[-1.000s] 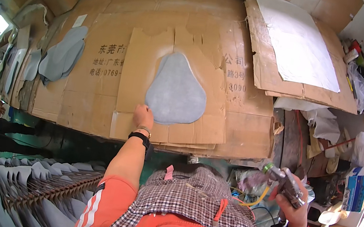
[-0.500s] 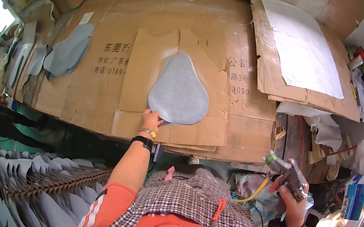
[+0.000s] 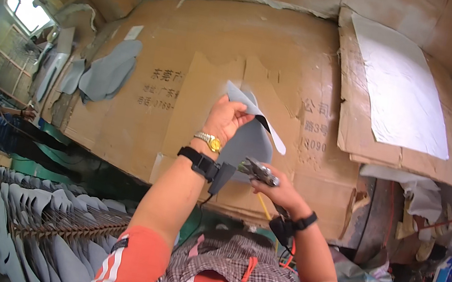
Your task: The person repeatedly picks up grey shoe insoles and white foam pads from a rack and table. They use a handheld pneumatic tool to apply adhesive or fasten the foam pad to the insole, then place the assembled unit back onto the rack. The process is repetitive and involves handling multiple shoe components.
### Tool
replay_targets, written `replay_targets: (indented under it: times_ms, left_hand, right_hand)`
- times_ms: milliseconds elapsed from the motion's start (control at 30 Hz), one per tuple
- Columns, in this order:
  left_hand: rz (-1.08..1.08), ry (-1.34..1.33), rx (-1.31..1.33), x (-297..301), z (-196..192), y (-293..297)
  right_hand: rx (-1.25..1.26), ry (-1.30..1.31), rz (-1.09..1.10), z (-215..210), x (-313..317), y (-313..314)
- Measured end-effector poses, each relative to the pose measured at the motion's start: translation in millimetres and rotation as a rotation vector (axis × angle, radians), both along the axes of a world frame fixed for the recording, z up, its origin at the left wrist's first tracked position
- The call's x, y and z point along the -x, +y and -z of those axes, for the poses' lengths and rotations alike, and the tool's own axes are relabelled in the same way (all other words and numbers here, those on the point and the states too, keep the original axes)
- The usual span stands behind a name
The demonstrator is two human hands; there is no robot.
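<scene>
Bright daylight from the window (image 3: 25, 9) at upper left, soft shadows, strong fisheye bending, dark rim.

Cardboard sheets cover the table (image 3: 139, 126). A cut piece (image 3: 250, 139) sits lifted above the middle. More cut pieces (image 3: 107, 70) lie at the far left. A paper sheet (image 3: 402, 93) lies on cardboard at the right. A rack of pieces (image 3: 45, 218) stands below the table's left edge.

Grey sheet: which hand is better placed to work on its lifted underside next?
Right. The left hand already holds the grey sheet up, while the right hand brings the metal tool just beneath it.
</scene>
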State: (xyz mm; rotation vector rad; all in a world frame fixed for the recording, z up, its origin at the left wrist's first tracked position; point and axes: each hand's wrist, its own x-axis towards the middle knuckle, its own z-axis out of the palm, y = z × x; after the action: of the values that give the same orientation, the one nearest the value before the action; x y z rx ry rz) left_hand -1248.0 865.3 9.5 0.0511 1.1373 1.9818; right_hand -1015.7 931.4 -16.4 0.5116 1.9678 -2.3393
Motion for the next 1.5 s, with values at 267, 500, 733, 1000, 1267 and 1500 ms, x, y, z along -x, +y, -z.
replay_targets:
  times_ms: [267, 500, 733, 1000, 1267, 1500]
  left_hand:
    - [-0.152, -0.141, -0.1, 69.8, -18.0, 8.3]
    - [-0.473, 0.115, -0.286, 180.6, -115.8, 11.4]
    - [-0.591, 0.2, -0.687, 204.7, -209.2, -63.1]
    - [-0.594, 0.271, -0.651, 140.1, -171.2, -206.8]
    - [-0.649, 0.226, -0.567, 70.8, -93.8, -289.7]
    - [-0.734, 0.231, -0.513, 56.6, -81.3, -307.6]
  right_hand:
    - [0.723, -0.229, 0.172, 130.6, 75.0, 50.1]
    - [0.719, -0.253, 0.187, 136.2, 73.6, 56.0]
    - [0.641, -0.278, 0.207, 123.7, 78.5, 53.4]
    - [0.12, -0.168, 0.127, 13.7, -3.3, 15.4]
    - [-0.142, -0.167, 0.37, -89.6, -99.6, -27.7]
    - [-0.279, -0.068, 0.477, -149.2, -144.4, -72.8]
